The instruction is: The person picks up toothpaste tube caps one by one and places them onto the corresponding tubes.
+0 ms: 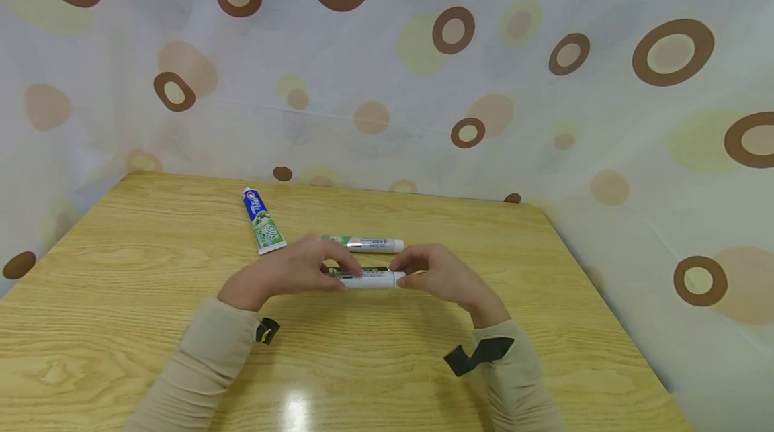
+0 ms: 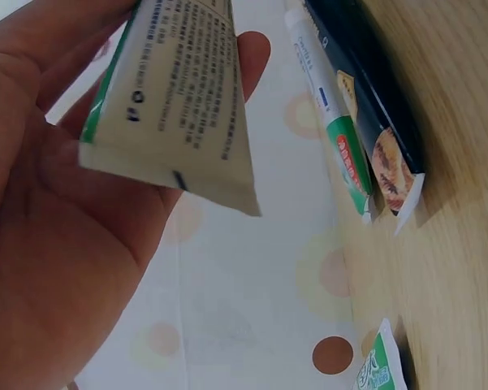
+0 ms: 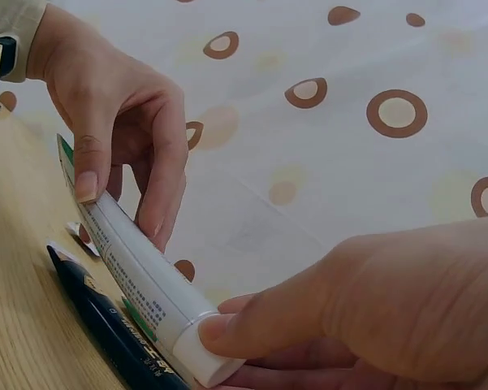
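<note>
Both hands hold a white toothpaste tube (image 1: 373, 280) level between them, above the table. At its flat end, my left hand (image 1: 290, 271) pinches the tube with thumb and fingers. My right hand (image 1: 444, 275) grips the white cap (image 3: 201, 356) at the other end. The left wrist view shows printed small text on the pale back of the tube (image 2: 174, 97). Below the held tube lies a dark toothpaste tube (image 3: 105, 321), mostly hidden in the head view. Beyond it rests a white and green toothpaste tube (image 1: 375, 244).
A blue and green Crest toothpaste tube (image 1: 264, 222) lies to the left, further back on the wood-grain table (image 1: 151, 271). A patterned white sheet (image 1: 387, 69) with brown rings rises behind the table and along its sides.
</note>
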Demonstrator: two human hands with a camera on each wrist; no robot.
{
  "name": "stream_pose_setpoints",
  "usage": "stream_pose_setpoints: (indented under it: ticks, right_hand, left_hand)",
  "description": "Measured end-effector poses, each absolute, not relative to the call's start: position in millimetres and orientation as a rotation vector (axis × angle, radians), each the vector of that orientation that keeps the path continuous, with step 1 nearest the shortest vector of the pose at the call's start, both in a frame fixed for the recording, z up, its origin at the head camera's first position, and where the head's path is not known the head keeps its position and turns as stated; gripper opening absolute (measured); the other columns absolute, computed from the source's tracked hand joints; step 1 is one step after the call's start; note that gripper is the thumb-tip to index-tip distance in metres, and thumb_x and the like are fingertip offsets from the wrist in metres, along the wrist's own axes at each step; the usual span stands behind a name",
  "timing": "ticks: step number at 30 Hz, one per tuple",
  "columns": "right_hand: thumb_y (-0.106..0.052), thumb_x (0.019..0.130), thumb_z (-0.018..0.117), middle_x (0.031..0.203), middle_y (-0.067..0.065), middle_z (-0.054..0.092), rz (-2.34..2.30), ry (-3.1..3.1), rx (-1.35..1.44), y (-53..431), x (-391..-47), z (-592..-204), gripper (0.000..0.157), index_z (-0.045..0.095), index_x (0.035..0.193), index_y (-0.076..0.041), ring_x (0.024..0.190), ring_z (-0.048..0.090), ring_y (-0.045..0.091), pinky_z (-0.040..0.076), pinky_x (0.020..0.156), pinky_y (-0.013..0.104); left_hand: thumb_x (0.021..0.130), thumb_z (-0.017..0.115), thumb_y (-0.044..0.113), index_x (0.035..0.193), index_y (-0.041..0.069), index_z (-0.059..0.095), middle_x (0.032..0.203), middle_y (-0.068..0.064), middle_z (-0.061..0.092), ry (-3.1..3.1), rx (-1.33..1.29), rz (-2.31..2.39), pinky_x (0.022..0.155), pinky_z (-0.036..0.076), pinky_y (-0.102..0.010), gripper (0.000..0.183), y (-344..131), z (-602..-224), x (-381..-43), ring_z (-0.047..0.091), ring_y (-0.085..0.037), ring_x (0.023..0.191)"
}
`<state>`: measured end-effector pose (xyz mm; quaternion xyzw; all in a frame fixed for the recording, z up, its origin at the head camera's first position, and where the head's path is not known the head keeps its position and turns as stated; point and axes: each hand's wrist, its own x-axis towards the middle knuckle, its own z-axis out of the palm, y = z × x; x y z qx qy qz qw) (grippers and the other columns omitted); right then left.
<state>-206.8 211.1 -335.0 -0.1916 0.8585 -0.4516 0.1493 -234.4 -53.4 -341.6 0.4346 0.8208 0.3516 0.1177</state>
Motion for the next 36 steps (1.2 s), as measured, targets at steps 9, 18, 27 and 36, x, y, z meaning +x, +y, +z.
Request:
stream_pose_setpoints:
  ticks: [9, 18, 27, 36]
  right_hand:
    - [-0.003, 0.08, 0.063, 0.098, 0.002, 0.063, -1.163, 2.516, -0.65, 212.9, -213.8, -346.8, 0.019, 0.062, 0.097, -0.013, 0.089, 0.059, 0.016, 0.048, 0.074, 0.029]
    - [-0.001, 0.078, 0.065, 0.095, 0.001, 0.064, -1.06, 2.52, -0.662, 211.4, -215.5, -352.0, 0.021, 0.063, 0.095, -0.013, 0.088, 0.061, 0.016, 0.048, 0.076, 0.028]
    - [-0.003, 0.076, 0.068, 0.091, 0.003, 0.064, -0.983, 2.53, -0.655, 209.6, -216.5, -360.4, 0.018, 0.064, 0.091, -0.012, 0.087, 0.061, 0.016, 0.049, 0.076, 0.03]
    - [0.0, 0.075, 0.068, 0.089, 0.001, 0.064, -0.954, 2.535, -0.672, 207.7, -215.9, -361.8, 0.019, 0.063, 0.089, -0.011, 0.085, 0.06, 0.014, 0.049, 0.076, 0.028]
  left_hand:
    - [0.073, 0.074, 0.017, 0.099, 0.02, 0.066, 0.098, 0.009, 0.063, 2.461, 1.308, 0.904, 0.079, 0.048, -0.034, 0.027, -44.5, -349.8, -234.3, 0.058, -0.01, 0.091]
    - [0.073, 0.074, 0.018, 0.102, 0.021, 0.065, 0.098, 0.011, 0.062, 2.474, 1.268, 0.812, 0.08, 0.047, -0.031, 0.031, -38.1, -355.4, -232.4, 0.057, -0.008, 0.09]
    - [0.071, 0.076, 0.02, 0.103, 0.021, 0.062, 0.099, 0.011, 0.061, 2.501, 1.235, 0.674, 0.079, 0.045, -0.025, 0.034, -30.1, -360.7, -229.5, 0.055, -0.007, 0.087]
    - [0.072, 0.075, 0.018, 0.108, 0.02, 0.059, 0.104, 0.006, 0.059, 2.515, 1.211, 0.619, 0.082, 0.044, -0.026, 0.04, -27.0, -365.1, -226.5, 0.054, -0.009, 0.092]
